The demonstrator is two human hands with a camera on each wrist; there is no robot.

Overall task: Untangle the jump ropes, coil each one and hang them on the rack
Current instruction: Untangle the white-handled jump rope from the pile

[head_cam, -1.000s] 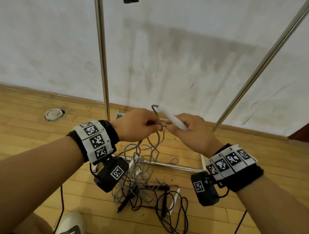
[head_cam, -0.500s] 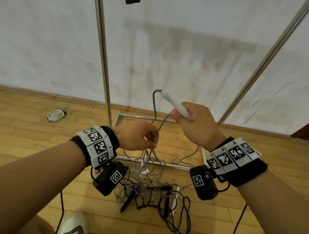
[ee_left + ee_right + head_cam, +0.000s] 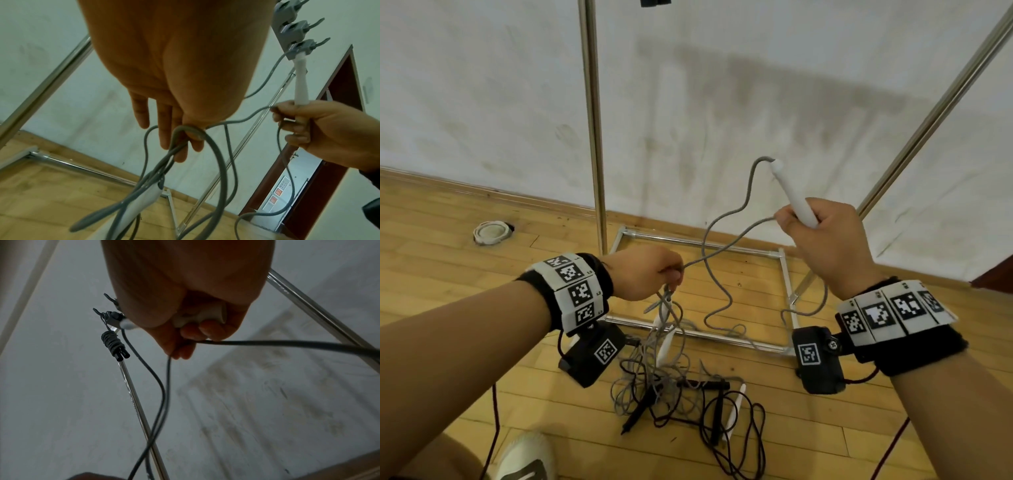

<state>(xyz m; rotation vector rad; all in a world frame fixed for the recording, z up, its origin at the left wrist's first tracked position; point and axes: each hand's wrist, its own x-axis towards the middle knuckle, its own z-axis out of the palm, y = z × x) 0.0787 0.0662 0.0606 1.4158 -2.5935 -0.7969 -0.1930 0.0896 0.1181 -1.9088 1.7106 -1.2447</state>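
Observation:
My right hand (image 3: 801, 222) grips a white handle (image 3: 794, 198) of the grey jump rope (image 3: 726, 246) and holds it tilted up, with a strand of cord also caught under its fingers. My left hand (image 3: 671, 274), lower and to the left, pinches several loops of the same grey cord (image 3: 218, 162); a second white handle (image 3: 141, 199) dangles below it. The rest trails into a tangle of grey and black ropes (image 3: 681, 394) on the floor. One coiled rope with black handles (image 3: 114, 344) hangs from a clip on the rack.
The rack's steel poles (image 3: 594, 137) and floor frame (image 3: 702, 241) stand just ahead against the white wall. Grey clips (image 3: 296, 27) line its top bar. A round white fitting (image 3: 491, 233) sits in the wooden floor at left, and my shoe (image 3: 527, 459) is near the tangle.
My hands have drawn apart: the right one lifted the white handle up and to the right, the left one sank down and left. The grey cord now stretches between them.

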